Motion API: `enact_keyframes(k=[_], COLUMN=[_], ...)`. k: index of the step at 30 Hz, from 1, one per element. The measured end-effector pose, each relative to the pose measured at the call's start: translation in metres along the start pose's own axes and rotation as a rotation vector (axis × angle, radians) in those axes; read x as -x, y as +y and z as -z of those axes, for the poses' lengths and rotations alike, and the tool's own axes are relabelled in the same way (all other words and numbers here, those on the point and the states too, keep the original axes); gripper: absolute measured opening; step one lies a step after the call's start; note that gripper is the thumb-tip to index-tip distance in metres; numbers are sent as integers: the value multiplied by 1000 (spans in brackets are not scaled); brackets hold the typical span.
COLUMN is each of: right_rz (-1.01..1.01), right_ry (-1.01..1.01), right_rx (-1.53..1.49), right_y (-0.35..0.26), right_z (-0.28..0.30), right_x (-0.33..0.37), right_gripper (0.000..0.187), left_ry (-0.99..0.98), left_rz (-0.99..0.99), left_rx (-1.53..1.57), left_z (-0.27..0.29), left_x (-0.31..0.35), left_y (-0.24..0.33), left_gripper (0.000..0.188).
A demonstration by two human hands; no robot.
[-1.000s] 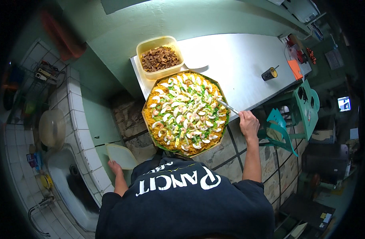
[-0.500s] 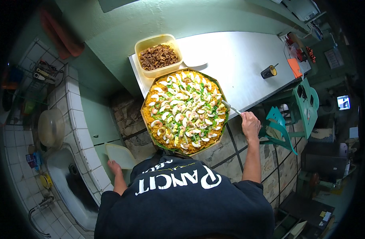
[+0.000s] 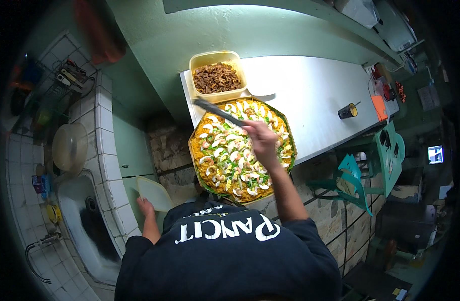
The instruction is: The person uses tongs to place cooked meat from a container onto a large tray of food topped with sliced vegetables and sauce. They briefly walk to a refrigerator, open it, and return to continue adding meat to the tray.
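Note:
On the white table sits a large octagonal tray (image 3: pixel 195 165) of orange noodles (image 3: pixel 202 178), topped with egg slices, shrimp and chopped greens. My right hand (image 3: pixel 262 140) is above it, closed around long grey tongs (image 3: pixel 219 111) whose far end points left, toward a yellowish tub (image 3: pixel 242 85) of brown meat strips (image 3: pixel 216 79). Down at the left, my left hand (image 3: pixel 145 206) grips the edge of a pale plastic piece, seemingly a lid (image 3: pixel 154 194), beside the tiled counter. The tray's near edge juts past the table toward my body.
A white tabletop (image 3: pixel 310 85) stretches right against the green wall, with a dark cup (image 3: pixel 348 111) on it. To the left, a sink (image 3: pixel 74 210) is set in a tiled counter (image 3: pixel 107 150) with a plastic bowl (image 3: pixel 69 147). A teal chair (image 3: pixel 353 185) stands at the right.
My right hand has swung left from the tray's right edge to over its middle, carrying the tongs toward the meat tub. My left hand keeps hold of the lid. The view has shifted slightly.

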State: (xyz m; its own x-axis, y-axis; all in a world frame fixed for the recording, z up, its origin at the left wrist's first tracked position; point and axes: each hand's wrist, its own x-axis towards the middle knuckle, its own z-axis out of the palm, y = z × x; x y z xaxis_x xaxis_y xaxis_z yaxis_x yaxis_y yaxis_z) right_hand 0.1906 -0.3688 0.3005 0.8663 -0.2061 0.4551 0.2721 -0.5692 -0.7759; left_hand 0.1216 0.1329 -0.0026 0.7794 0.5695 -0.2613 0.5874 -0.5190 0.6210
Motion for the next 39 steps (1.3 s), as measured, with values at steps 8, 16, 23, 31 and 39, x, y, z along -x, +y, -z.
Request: enact_keyframes(k=[8,16,23,31,39], right_rz=[191,318,352,177,335], right_ry=[25,-466,-503,-427,-448], right_rx=[757,1091,1044,892,1041], right_y=[84,115,123,121,126], right_z=[-70,-57,-70,-25,-61], right_x=[-103,-180,-202,-206,-187], right_gripper=[8,15,13,16,13], left_ry=[10,50,33,52,43], left_rz=[-21,102,178,93,39], left_rx=[45,62,19,51,92], left_z=[7,10,13,15,13], left_x=[10,15,12,16,24], left_y=[-1,-12,-20,-27,-22], left_gripper=[27,30,32,31,28])
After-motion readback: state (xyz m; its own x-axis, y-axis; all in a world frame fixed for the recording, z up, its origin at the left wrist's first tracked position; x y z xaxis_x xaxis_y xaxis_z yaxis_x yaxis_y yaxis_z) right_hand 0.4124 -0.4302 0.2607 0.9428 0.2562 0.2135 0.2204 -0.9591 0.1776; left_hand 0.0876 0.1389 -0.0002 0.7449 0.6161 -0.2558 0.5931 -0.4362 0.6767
